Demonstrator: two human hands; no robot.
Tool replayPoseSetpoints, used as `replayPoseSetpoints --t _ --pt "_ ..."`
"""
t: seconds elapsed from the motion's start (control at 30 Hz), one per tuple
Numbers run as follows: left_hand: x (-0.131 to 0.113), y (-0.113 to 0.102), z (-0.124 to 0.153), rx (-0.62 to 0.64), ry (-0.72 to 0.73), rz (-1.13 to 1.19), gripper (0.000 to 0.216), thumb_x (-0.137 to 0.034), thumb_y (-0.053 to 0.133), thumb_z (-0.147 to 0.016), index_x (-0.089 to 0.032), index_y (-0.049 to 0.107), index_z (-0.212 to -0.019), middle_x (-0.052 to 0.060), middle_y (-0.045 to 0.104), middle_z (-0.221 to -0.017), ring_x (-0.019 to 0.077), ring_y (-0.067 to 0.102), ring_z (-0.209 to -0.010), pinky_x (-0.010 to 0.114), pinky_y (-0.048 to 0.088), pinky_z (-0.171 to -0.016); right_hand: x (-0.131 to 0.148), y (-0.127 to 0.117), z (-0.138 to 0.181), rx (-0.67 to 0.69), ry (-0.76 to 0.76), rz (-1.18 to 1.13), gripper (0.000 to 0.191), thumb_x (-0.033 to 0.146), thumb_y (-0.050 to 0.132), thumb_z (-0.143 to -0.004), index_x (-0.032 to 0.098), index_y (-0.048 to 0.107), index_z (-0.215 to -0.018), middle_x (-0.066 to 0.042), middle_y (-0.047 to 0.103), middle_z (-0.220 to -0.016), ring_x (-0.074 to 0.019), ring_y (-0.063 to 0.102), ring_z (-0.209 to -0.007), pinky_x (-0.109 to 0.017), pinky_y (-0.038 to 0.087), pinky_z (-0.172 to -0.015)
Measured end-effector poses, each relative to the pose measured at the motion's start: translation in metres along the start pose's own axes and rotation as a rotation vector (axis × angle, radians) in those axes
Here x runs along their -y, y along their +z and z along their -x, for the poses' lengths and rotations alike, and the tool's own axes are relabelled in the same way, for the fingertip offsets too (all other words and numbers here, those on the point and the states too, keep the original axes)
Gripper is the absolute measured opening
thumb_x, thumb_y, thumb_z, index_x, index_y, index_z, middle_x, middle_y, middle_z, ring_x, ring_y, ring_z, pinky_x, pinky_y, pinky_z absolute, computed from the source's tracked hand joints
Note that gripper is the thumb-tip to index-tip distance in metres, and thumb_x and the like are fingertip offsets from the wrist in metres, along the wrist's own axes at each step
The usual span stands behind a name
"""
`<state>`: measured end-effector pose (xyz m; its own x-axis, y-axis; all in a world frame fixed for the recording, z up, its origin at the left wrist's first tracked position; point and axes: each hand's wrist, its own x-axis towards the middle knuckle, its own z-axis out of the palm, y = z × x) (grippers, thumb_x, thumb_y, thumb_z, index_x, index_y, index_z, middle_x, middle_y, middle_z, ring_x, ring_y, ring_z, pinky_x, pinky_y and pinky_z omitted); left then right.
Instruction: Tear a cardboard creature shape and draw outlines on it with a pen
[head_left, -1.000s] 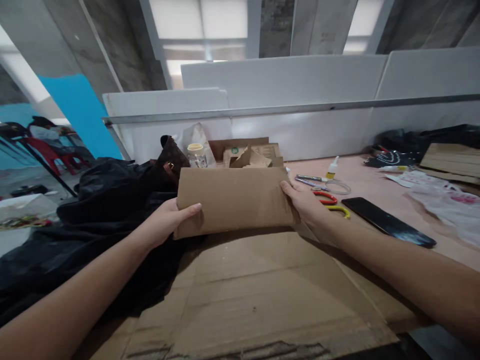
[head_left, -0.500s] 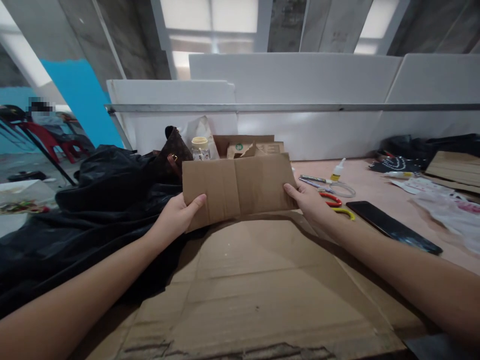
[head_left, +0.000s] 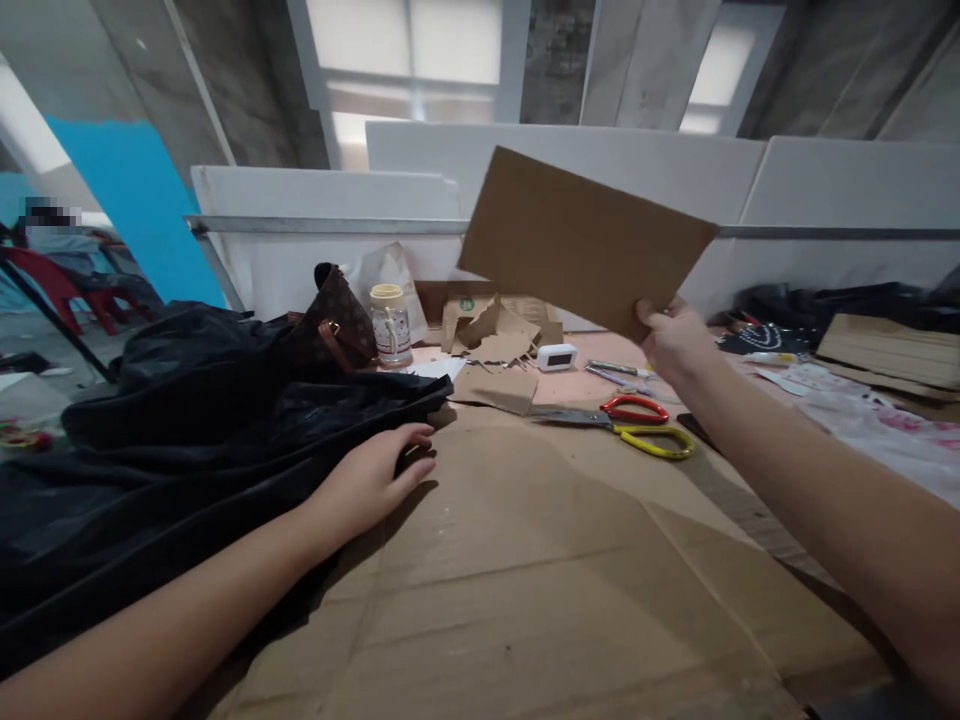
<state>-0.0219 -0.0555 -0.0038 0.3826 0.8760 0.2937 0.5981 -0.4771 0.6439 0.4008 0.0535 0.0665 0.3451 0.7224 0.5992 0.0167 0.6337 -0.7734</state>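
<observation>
My right hand (head_left: 675, 345) grips a brown cardboard piece (head_left: 581, 240) by its lower right corner and holds it up in the air, tilted, in front of the white partition. My left hand (head_left: 375, 480) rests flat, fingers stretched out, on the large cardboard sheet (head_left: 540, 590) that covers the table, right beside a black plastic bag (head_left: 172, 420). Scissors with red and yellow handles (head_left: 637, 425) lie on the sheet just below my right hand.
Cardboard scraps (head_left: 495, 350), a small white device (head_left: 556, 357), a jar with a cream lid (head_left: 390, 325) and a brown patterned bag (head_left: 337, 325) sit at the back. White foam panels (head_left: 315, 230) wall the table. Flat cardboard (head_left: 889, 350) and printed plastic (head_left: 877, 410) lie right.
My left hand let go of the cardboard piece and dropped to the sheet. My right hand lifted the piece up and to the right. The scissors, clock and scraps are now uncovered.
</observation>
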Motion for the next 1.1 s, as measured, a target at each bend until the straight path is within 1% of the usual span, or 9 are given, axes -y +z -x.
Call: replayPoseSetpoints --t 0.07,0.2,0.4,0.53,0.63,0.77,0.87,0.93,1.1 --pt "0.000 0.004 0.001 0.039 0.056 -0.076 0.038 -0.048 0.067 -0.088 -0.023 0.071 -0.117 0.013 0.072 -0.128 0.0357 0.064 -0.123 0.053 0.046 -0.111 -0.004 -0.006 -0.030 -0.040 -0.044 0.017 0.031 0.024 0.072 -0.073 0.028 0.063 -0.102 -0.005 0.072 -0.129 -0.0284 0.066 -0.122 -0.051 0.057 -0.100" --pt "0.001 0.006 -0.003 0.099 0.143 -0.239 0.032 -0.039 0.056 -0.095 -0.022 0.069 -0.119 0.014 0.069 -0.132 0.0318 0.063 -0.124 0.051 0.048 -0.111 -0.025 -0.005 -0.073 -0.084 -0.047 0.029 0.032 0.019 0.068 -0.075 0.026 0.062 -0.106 -0.007 0.070 -0.131 -0.0263 0.067 -0.121 -0.052 0.055 -0.101" --pt "0.014 0.011 0.001 0.103 0.214 -0.416 0.037 -0.038 0.045 -0.101 -0.020 0.066 -0.125 0.013 0.068 -0.134 0.0296 0.064 -0.124 0.048 0.053 -0.108 -0.063 -0.008 -0.112 -0.220 0.063 0.040 0.025 0.013 0.065 -0.078 0.023 0.063 -0.100 -0.006 0.074 -0.119 -0.0211 0.069 -0.111 -0.050 0.053 -0.103" --pt "-0.001 0.011 -0.003 0.129 0.193 -0.473 0.036 -0.034 0.041 -0.101 -0.020 0.070 -0.118 0.013 0.073 -0.124 0.0299 0.070 -0.111 0.047 0.057 -0.097 -0.082 -0.015 -0.131 -0.271 0.108 -0.010 0.024 0.009 0.064 -0.079 0.024 0.059 -0.098 -0.001 0.074 -0.108 -0.0197 0.070 -0.103 -0.051 0.056 -0.096" --pt "-0.030 -0.004 -0.048 0.118 0.145 -0.489 0.030 -0.032 0.049 -0.098 -0.024 0.071 -0.117 0.007 0.076 -0.116 0.0286 0.072 -0.104 0.043 0.057 -0.092 -0.097 0.002 -0.147 -0.267 0.117 -0.107 0.024 0.008 0.060 -0.084 0.026 0.056 -0.099 0.002 0.074 -0.101 -0.0169 0.071 -0.098 -0.047 0.060 -0.093" --pt "-0.043 -0.017 -0.166 -0.142 0.101 -0.446 0.034 -0.034 0.067 -0.091 -0.022 0.068 -0.123 0.010 0.070 -0.129 0.0324 0.062 -0.123 0.045 0.045 -0.109 -0.120 0.049 -0.161 -0.197 0.114 -0.277 0.025 0.007 0.057 -0.088 0.027 0.056 -0.103 0.003 0.074 -0.099 -0.0151 0.071 -0.095 -0.044 0.061 -0.093" --pt "-0.016 -0.002 -0.249 -0.240 0.013 -0.407 0.066 -0.037 0.077 -0.084 -0.014 0.054 -0.141 0.020 0.055 -0.147 0.0377 0.050 -0.138 0.047 0.040 -0.114 -0.136 0.075 -0.163 -0.150 0.098 -0.377 0.022 0.010 0.057 -0.088 0.025 0.057 -0.104 0.001 0.075 -0.106 -0.0162 0.072 -0.102 -0.042 0.061 -0.096" --pt "0.012 0.016 -0.285 -0.282 -0.047 -0.339 0.083 -0.039 0.082 -0.081 -0.012 0.044 -0.149 0.024 0.050 -0.151 0.0378 0.047 -0.142 0.046 0.040 -0.115 -0.145 0.079 -0.163 -0.137 0.058 -0.399 0.022 0.012 0.060 -0.087 0.025 0.057 -0.104 0.000 0.074 -0.111 -0.0170 0.071 -0.109 -0.040 0.059 -0.098" --pt "0.075 0.051 -0.318 -0.386 -0.094 -0.141 0.091 -0.029 0.088 -0.077 -0.017 0.039 -0.153 0.019 0.052 -0.151 0.0341 0.046 -0.143 0.044 0.038 -0.118 -0.159 0.062 -0.169 -0.115 -0.043 -0.231 0.028 0.016 0.066 -0.084 0.025 0.058 -0.109 -0.004 0.071 -0.123 -0.0199 0.068 -0.115 -0.042 0.060 -0.097"
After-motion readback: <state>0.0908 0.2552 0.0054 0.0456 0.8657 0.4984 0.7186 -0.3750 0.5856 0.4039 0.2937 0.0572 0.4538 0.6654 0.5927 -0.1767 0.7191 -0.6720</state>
